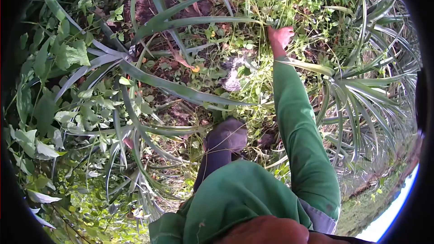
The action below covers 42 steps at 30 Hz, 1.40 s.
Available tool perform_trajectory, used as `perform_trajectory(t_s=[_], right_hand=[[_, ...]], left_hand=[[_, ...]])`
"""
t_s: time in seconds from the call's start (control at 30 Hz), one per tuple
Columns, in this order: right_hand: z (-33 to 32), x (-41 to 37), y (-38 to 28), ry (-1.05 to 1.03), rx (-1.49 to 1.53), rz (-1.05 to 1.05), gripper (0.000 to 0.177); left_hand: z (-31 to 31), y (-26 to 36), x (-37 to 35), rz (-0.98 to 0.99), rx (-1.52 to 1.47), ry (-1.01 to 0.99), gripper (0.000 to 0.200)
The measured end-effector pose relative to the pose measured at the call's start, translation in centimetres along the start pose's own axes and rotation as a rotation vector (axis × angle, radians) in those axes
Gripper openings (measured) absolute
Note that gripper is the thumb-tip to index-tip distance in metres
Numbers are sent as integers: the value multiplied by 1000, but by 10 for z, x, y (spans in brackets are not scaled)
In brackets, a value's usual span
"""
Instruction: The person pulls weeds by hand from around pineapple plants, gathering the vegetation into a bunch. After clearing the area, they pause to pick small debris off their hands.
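Observation:
My right hand (pixel 280 36) reaches far forward on a green-sleeved arm (pixel 300 131) and is closed around a clump of thin-stemmed green weeds (pixel 271 4) growing between the plants. The fingers are partly hidden by the stems. A long-leaved pineapple plant (pixel 135 63) spreads to the left of the hand, and another (pixel 361 86) lies just to its right. My left hand does not show. My dark rubber boot (pixel 226 135) stands on the soil below the hand.
Bare brown soil (pixel 149 4) shows at the top left between the leaves. Broad-leaved weeds (pixel 68 54) crowd the left side. A pale stone or clod (pixel 233 81) lies near the middle. Stiff pointed leaves (pixel 190 92) cross the ground in front of the boot.

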State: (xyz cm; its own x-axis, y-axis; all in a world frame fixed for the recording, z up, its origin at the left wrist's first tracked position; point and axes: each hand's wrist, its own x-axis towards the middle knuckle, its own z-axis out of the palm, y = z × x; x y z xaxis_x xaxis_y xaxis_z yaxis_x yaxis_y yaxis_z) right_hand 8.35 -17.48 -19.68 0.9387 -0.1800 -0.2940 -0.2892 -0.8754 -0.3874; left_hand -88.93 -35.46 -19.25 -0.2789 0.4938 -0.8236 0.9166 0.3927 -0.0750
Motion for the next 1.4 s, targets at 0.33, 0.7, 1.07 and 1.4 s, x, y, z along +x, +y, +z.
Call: perform_trajectory(t_s=[0.33, 0.7, 1.07, 1.4], right_hand=[[34, 12, 23, 124, 130, 174, 133], [80, 115, 72, -341, -49, -323, 51], [-18, 63, 77, -530, 660, -333, 64], [-14, -138, 88, -30, 634, -295, 55]], left_hand=[[-6, 5, 7, 8, -7, -4, 65], [-8, 8, 14, 19, 25, -23, 66], [-11, 1, 21, 89, 63, -19, 66], [5, -7, 17, 183, -77, -67, 56]])
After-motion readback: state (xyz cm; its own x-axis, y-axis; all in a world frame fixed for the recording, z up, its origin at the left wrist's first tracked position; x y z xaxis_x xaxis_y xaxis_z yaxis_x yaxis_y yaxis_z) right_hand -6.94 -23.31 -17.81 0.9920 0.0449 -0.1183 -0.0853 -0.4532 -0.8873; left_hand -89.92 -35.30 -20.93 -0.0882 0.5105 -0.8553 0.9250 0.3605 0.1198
